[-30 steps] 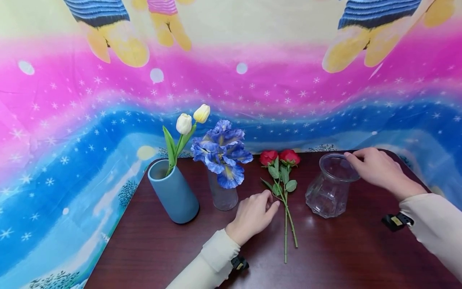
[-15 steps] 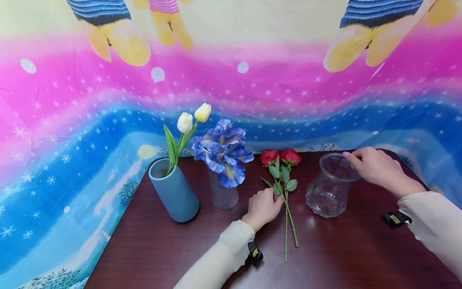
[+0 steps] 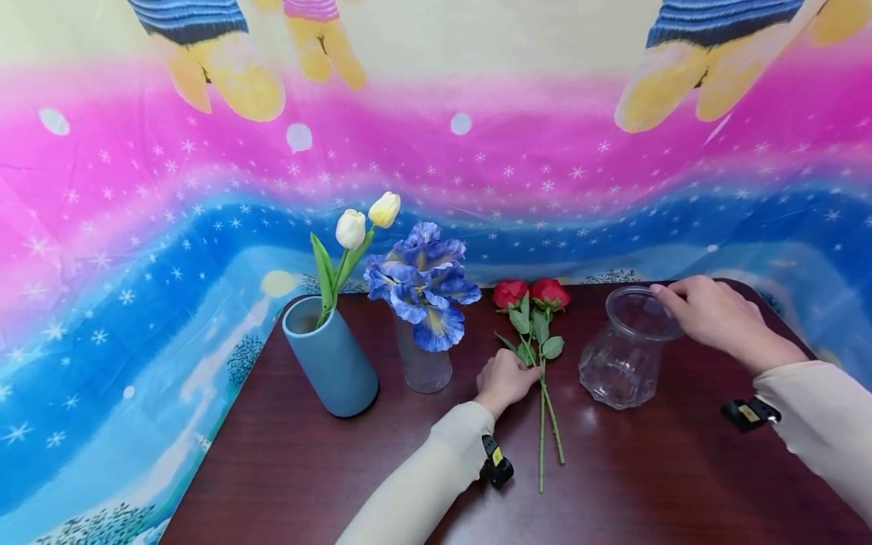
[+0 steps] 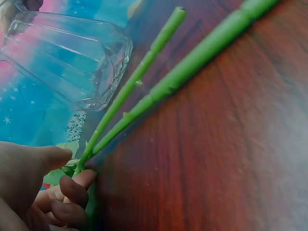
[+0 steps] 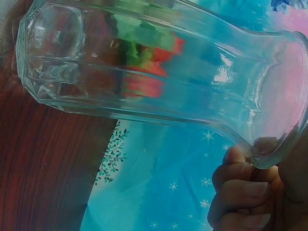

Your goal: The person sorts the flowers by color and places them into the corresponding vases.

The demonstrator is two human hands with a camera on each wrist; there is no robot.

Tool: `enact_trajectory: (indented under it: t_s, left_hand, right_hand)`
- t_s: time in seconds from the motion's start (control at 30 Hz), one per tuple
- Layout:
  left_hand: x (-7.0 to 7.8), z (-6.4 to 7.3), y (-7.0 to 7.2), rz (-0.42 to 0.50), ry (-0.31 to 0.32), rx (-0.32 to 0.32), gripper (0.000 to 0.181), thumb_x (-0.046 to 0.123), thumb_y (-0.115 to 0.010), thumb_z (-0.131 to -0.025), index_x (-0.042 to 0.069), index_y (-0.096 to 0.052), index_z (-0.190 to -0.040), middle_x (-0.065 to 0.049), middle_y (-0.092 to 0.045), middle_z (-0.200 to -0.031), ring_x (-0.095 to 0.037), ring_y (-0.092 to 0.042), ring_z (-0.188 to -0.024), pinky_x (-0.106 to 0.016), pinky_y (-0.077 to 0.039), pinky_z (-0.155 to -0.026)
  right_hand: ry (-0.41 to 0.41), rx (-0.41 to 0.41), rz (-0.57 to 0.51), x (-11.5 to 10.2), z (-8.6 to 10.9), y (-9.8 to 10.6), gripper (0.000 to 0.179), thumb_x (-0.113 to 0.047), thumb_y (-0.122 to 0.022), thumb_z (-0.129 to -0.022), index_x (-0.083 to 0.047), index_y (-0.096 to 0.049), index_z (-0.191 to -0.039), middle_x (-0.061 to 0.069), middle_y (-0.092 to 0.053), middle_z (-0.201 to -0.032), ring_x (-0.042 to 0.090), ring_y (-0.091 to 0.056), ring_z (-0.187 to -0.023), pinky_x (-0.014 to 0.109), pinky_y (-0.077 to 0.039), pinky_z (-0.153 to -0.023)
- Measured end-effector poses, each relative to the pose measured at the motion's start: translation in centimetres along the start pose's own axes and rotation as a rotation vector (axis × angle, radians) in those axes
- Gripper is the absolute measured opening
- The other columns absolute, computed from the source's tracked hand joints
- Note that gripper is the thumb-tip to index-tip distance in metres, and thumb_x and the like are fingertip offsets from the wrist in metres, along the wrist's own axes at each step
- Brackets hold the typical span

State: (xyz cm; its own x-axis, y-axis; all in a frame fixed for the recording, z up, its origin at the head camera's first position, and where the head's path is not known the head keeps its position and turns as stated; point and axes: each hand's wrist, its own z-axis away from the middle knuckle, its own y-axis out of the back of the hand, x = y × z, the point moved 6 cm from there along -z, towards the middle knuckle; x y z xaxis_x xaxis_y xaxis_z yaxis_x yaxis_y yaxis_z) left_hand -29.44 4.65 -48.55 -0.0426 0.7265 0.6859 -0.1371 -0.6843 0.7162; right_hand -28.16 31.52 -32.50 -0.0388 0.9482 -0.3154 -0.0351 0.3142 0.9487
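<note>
Two red roses point(image 3: 530, 294) with green leaves lie on the dark wooden table point(image 3: 272, 484), their stems point(image 4: 130, 79) crossing. My left hand point(image 3: 507, 380) is at that crossing, just below the leaves. In the left wrist view, its thumb and index finger close round the stems from either side. A clear glass vase point(image 3: 623, 367) with a flared rim and faceted base stands upright to the right of the roses. My right hand point(image 3: 715, 314) pinches the right side of its rim, the thumb at the near edge and the other fingers curled behind it.
A blue-grey vase point(image 3: 334, 363) with white tulips point(image 3: 368, 219) stands at the left. Beside it, a clear cylindrical vase point(image 3: 425, 367) holds a blue-purple iris point(image 3: 422, 288). A printed cloth backdrop point(image 3: 436, 151) hangs behind the table's far edge.
My left hand has moved right, from beside the roses onto the stems, and its thumb and finger have closed round them. The right hand keeps its hold on the glass vase.
</note>
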Motion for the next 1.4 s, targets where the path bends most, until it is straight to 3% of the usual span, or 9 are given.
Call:
enact_trajectory:
  t_s: [0.27,0.43,0.67,0.77,0.97,1.2,1.4]
  left_hand:
    - [0.5,-0.1,-0.1,-0.02,0.059,-0.032,0.052,0.044,-0.077,-0.086,0.021,-0.054,-0.046,0.01,-0.049,-0.043,-0.012,-0.051,-0.048,-0.03,-0.038,-0.053]
    - [0.8,0.3,-0.1,-0.02,0.087,-0.058,0.042,0.038,-0.077,-0.087,0.019,-0.065,-0.051,0.006,-0.064,-0.049,-0.011,-0.056,-0.052,-0.031,-0.045,-0.06]
    - [0.5,0.5,0.0,0.018,0.139,-0.038,0.038,0.034,-0.075,-0.087,0.02,-0.068,-0.052,0.008,-0.064,-0.049,-0.01,-0.055,-0.054,-0.034,-0.046,-0.069]
    - [0.3,0.7,0.0,0.102,0.149,-0.014,0.037,0.034,-0.077,-0.086,0.017,-0.07,-0.053,0.009,-0.059,-0.047,-0.009,-0.052,-0.053,-0.029,-0.042,-0.063]
    - [0.7,1.4,0.0,0.394,0.101,0.021,0.029,0.02,-0.076,-0.087,0.005,-0.073,-0.061,0.009,-0.05,-0.047,-0.006,-0.045,-0.052,-0.02,-0.034,-0.05]
    - [1.8,2.6,0.4,0.63,0.076,0.028,0.023,0.012,-0.072,-0.089,0.0,-0.074,-0.07,0.009,-0.05,-0.05,-0.004,-0.045,-0.053,-0.018,-0.033,-0.051]
    - [3.1,3.5,0.8,0.773,0.001,0.044,0.018,0.007,-0.069,-0.09,-0.004,-0.075,-0.077,0.004,-0.057,-0.054,-0.002,-0.047,-0.051,-0.016,-0.033,-0.05]
  right_hand:
    - [0.001,-0.007,-0.01,0.0,0.0,0.0,0.067,-0.06,-0.028,-0.105,-0.006,-0.068,-0.104,0.002,-0.045,-0.064,0.02,-0.041,-0.062,0.035,-0.029,-0.052]
    - [0.004,-0.008,-0.013,0.0,0.0,-0.1,0.065,-0.059,-0.028,-0.105,-0.007,-0.067,-0.097,0.001,-0.043,-0.062,0.02,-0.04,-0.06,0.035,-0.028,-0.052]
    - [0.008,-0.007,-0.009,-0.1,0.0,-0.3,0.063,-0.059,-0.028,-0.106,-0.01,-0.061,-0.083,0.0,-0.042,-0.061,0.019,-0.04,-0.059,0.035,-0.028,-0.051]
    - [0.005,-0.007,-0.007,0.0,0.0,-0.3,0.064,-0.06,-0.027,-0.105,-0.01,-0.063,-0.086,0.001,-0.043,-0.062,0.019,-0.041,-0.06,0.035,-0.028,-0.052]
    - [0.001,-0.018,0.004,0.2,0.0,-0.1,0.07,-0.06,-0.027,-0.105,-0.004,-0.068,-0.113,0.004,-0.049,-0.07,0.021,-0.046,-0.066,0.036,-0.03,-0.054]
    - [0.0,-0.017,0.004,0.1,0.1,0.0,0.069,-0.059,-0.027,-0.106,-0.003,-0.068,-0.109,0.004,-0.049,-0.068,0.021,-0.045,-0.064,0.036,-0.03,-0.053]
    - [-0.003,-0.022,0.0,0.1,0.2,-0.1,0.071,-0.06,-0.027,-0.105,-0.003,-0.068,-0.112,0.004,-0.05,-0.069,0.021,-0.045,-0.065,0.036,-0.031,-0.054]
